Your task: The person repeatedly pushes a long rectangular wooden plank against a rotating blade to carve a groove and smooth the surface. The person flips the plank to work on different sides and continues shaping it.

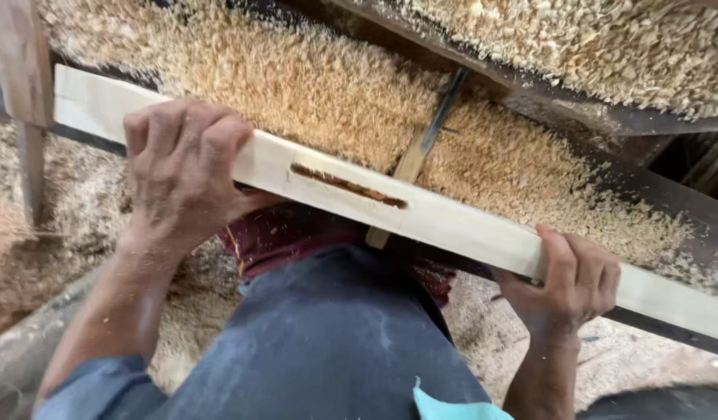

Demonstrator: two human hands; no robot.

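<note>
Evidently stiff and fairly heavy, the pale wooden plank (452,222) with its slot ran from ten to four o'clock across the sawdust-heaped worktop (336,93), the left hand (184,167) clamped over it, the right hand (573,280) gripping its near edge.

Heaped wood shavings (328,85) tight behind the pale board (452,222) (dark metal rail (577,117) beyond), open floor (654,358) below.
</note>
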